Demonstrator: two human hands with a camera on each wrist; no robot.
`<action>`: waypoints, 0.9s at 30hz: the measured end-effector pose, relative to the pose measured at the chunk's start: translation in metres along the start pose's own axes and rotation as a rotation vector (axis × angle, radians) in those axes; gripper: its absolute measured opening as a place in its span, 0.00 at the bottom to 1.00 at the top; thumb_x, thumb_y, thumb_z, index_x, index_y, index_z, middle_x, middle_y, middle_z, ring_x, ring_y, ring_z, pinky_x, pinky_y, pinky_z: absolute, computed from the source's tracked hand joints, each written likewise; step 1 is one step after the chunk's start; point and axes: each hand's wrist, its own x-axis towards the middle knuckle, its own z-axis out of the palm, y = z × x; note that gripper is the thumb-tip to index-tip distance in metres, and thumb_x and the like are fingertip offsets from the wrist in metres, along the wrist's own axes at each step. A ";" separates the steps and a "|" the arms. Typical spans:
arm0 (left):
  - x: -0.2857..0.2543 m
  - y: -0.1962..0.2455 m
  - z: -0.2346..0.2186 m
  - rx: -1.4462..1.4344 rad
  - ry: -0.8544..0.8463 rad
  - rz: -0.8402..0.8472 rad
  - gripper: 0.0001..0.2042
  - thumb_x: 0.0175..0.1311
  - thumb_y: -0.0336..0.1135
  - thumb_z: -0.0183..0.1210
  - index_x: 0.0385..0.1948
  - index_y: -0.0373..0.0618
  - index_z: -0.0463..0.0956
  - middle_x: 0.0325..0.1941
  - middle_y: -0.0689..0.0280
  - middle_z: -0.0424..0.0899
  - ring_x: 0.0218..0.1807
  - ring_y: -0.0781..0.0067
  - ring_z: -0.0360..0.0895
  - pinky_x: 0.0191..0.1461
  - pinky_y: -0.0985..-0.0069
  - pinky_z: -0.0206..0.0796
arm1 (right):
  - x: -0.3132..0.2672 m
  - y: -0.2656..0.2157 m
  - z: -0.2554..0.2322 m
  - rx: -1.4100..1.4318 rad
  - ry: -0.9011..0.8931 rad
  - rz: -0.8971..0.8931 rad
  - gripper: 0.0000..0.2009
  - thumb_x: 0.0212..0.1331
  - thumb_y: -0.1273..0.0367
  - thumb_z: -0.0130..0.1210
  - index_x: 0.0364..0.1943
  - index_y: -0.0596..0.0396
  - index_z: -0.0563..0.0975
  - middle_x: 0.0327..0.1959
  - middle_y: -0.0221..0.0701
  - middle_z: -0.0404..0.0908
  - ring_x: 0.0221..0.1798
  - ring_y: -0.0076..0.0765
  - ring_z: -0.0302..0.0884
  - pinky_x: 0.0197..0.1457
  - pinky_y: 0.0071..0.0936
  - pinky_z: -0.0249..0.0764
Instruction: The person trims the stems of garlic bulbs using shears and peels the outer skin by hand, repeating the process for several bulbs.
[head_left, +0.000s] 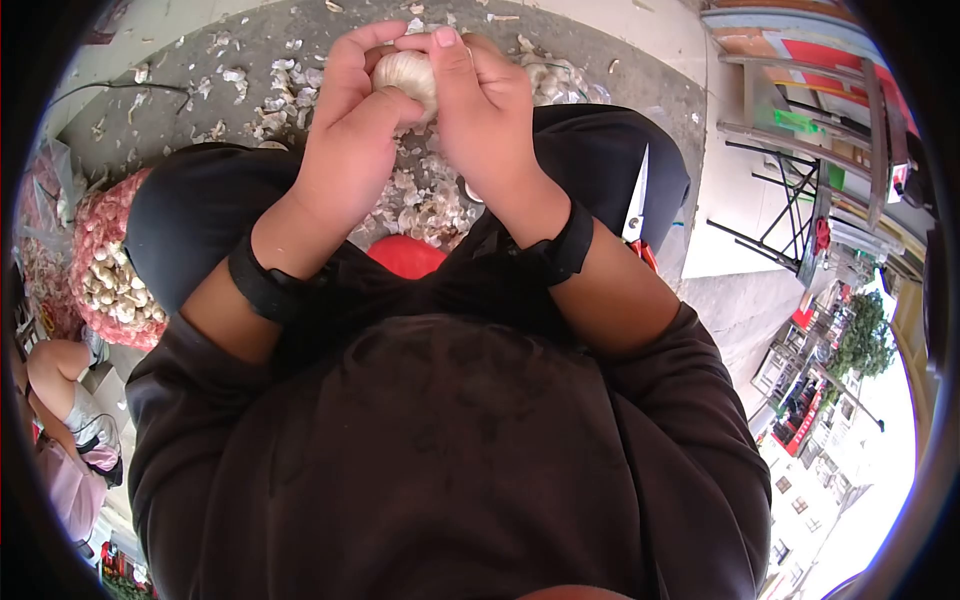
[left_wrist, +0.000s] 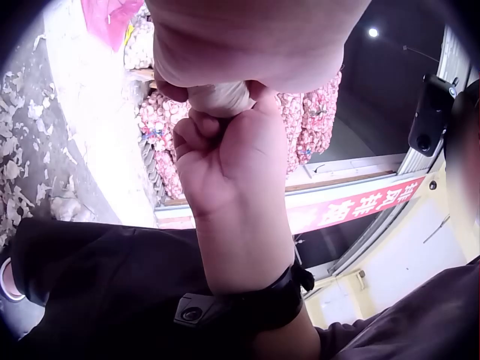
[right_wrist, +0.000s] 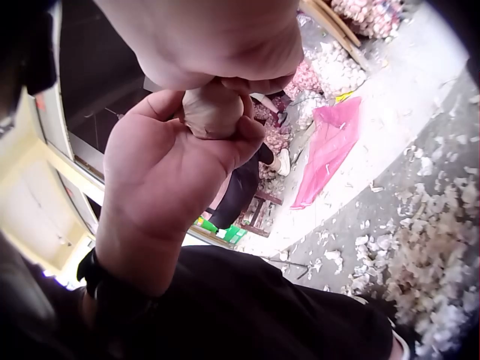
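Note:
A whitish garlic bulb (head_left: 405, 78) is held between both hands, out over the gap between the knees in the head view. My left hand (head_left: 350, 130) curls its fingers around the bulb's left side, its thumb lying across the front. From the other side my right hand (head_left: 487, 115) grips it, thumb pointing up along the bulb. In the left wrist view the garlic bulb (left_wrist: 219, 99) shows between the two hands, partly covered by fingers. The right wrist view shows the bulb's rounded pale side (right_wrist: 214, 111) against the left fingers.
Scissors (head_left: 636, 205) with red handles lie by the right thigh. A red mesh bag (head_left: 90, 215) of garlic stands beside the left leg. Papery peelings (head_left: 425, 205) litter the floor. Something red (head_left: 405, 256) shows between the legs. Another person's leg (head_left: 55, 375) is at far left.

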 end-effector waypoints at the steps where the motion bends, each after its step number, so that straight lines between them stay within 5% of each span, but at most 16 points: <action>1: 0.000 0.002 -0.001 -0.022 0.010 -0.029 0.28 0.55 0.23 0.49 0.62 0.41 0.58 0.51 0.60 0.72 0.51 0.73 0.71 0.53 0.78 0.65 | 0.000 0.000 0.001 0.036 0.012 0.042 0.13 0.67 0.64 0.53 0.32 0.59 0.83 0.19 0.34 0.73 0.25 0.32 0.69 0.31 0.29 0.67; 5: 0.004 0.001 -0.007 -0.238 0.019 -0.068 0.27 0.53 0.24 0.45 0.60 0.39 0.61 0.53 0.60 0.74 0.55 0.68 0.73 0.61 0.72 0.63 | -0.001 -0.001 0.000 0.083 0.018 0.100 0.10 0.65 0.67 0.55 0.33 0.59 0.83 0.20 0.33 0.74 0.27 0.31 0.71 0.32 0.27 0.67; 8: 0.009 0.002 -0.024 -0.406 -0.130 -0.133 0.24 0.54 0.25 0.46 0.58 0.38 0.63 0.51 0.60 0.77 0.54 0.68 0.74 0.61 0.73 0.63 | 0.004 0.000 -0.005 -0.076 0.025 0.089 0.07 0.63 0.69 0.57 0.35 0.59 0.82 0.22 0.33 0.75 0.27 0.33 0.72 0.34 0.28 0.68; 12: 0.009 0.015 -0.011 -0.220 -0.033 -0.101 0.24 0.55 0.26 0.47 0.57 0.36 0.66 0.49 0.61 0.78 0.54 0.70 0.74 0.60 0.73 0.63 | 0.007 0.022 -0.002 -0.154 0.087 -0.208 0.12 0.64 0.63 0.56 0.36 0.60 0.81 0.22 0.35 0.77 0.26 0.34 0.73 0.33 0.29 0.69; 17: 0.010 0.015 -0.010 -0.113 -0.072 -0.051 0.20 0.56 0.25 0.50 0.53 0.38 0.73 0.48 0.63 0.79 0.48 0.73 0.76 0.53 0.78 0.66 | 0.003 -0.028 -0.020 -0.069 -0.229 0.362 0.19 0.65 0.55 0.53 0.33 0.59 0.79 0.17 0.34 0.74 0.22 0.32 0.71 0.28 0.29 0.68; 20: 0.010 0.013 -0.014 0.211 -0.176 0.013 0.21 0.53 0.25 0.49 0.51 0.38 0.75 0.46 0.65 0.78 0.46 0.75 0.75 0.54 0.79 0.64 | -0.003 -0.016 -0.011 -0.060 -0.225 0.171 0.21 0.64 0.54 0.54 0.26 0.59 0.79 0.14 0.32 0.73 0.18 0.29 0.69 0.24 0.29 0.66; 27: 0.002 -0.002 -0.004 0.119 -0.072 0.098 0.19 0.48 0.25 0.47 0.45 0.39 0.77 0.40 0.68 0.74 0.42 0.77 0.70 0.48 0.81 0.63 | -0.014 -0.001 0.000 -0.102 -0.090 0.009 0.17 0.64 0.60 0.54 0.24 0.59 0.79 0.12 0.32 0.72 0.16 0.26 0.68 0.22 0.28 0.65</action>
